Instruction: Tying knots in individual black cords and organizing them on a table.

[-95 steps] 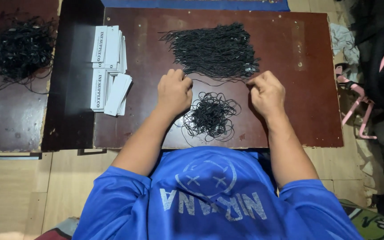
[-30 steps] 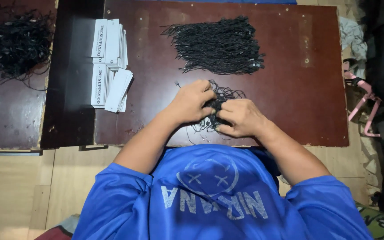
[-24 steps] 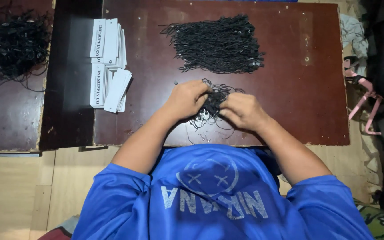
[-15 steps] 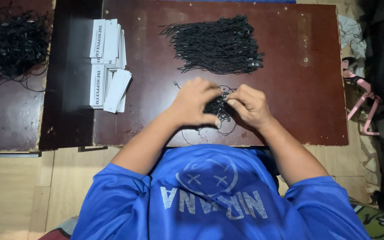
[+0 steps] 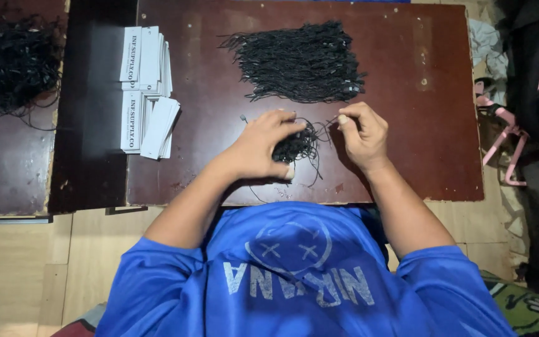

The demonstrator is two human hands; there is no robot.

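Left hand (image 5: 262,146): forearm reaches in from the near edge of the surface (image 5: 207,168); palm down, fingers curled and closed over a small tangle of black cords (image 5: 299,145), thumb tip pressed at its near side.
Right hand (image 5: 362,134): forearm angled in from the near right; thumb and forefinger pinched shut on a single black strand (image 5: 330,120) drawn out of the tangle, the other fingers folded loosely.
Small tangle of black cords: lies between the two hands, near the middle of the near edge, partly hidden under the left fingers; loose loops trail toward the near edge.
Large bundle of black cords (image 5: 297,61): laid roughly parallel toward the far edge, just beyond both hands, apart from them.
White card tags (image 5: 146,87): narrow rectangles with dark print, stacked and fanned in two groups at the left edge of the surface, well apart from the left hand.
Second heap of black cords (image 5: 14,62): on a separate dark board at the far left.
Pink frame (image 5: 500,134): beside the right edge.
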